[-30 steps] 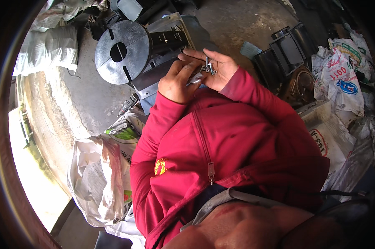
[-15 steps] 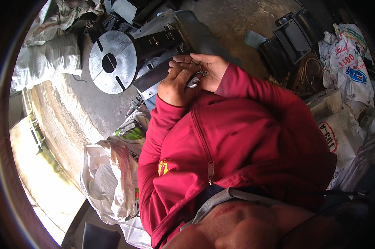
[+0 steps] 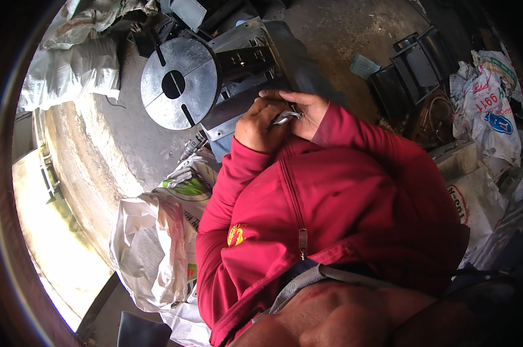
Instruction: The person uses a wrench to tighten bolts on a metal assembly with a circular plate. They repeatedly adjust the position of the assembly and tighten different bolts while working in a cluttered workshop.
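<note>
We find both hands close together in front of the red jacket (image 3: 336, 191), at its far side. The left hand (image 3: 258, 126) lies partly over the right hand (image 3: 312, 114), its fingers bent and closed on a shiny piece (image 3: 285, 118), pale and silvery, which sticks out toward the right palm. We cannot tell whether this piece is metal or clear plastic. The right hand is cupped beneath it, thumb out on the far side; its other fingers are largely covered, and we cannot tell how far they are closed. Just beside the shiny piece, at the right palm, we note small metal parts, mostly hidden.

Far and to the left of the hands, we record a round metal disc (image 3: 195, 81) with a centre hole and narrow slots, and, to its right, a dark metal frame (image 3: 243, 62). A tool resembling a drill (image 3: 192, 147) lies on the near side of the disc, close to the left sleeve. Nearer on the left stands a crumpled white sack (image 3: 142, 254); a white plastic bundle (image 3: 70, 75) sits farther off on that side. To the far right we see a pale blue sheet (image 3: 364, 66) on the floor (image 3: 331, 40), black box-shaped parts (image 3: 416, 72) beside it, and printed white sacks (image 3: 484, 101) beyond those, at the right edge.
</note>
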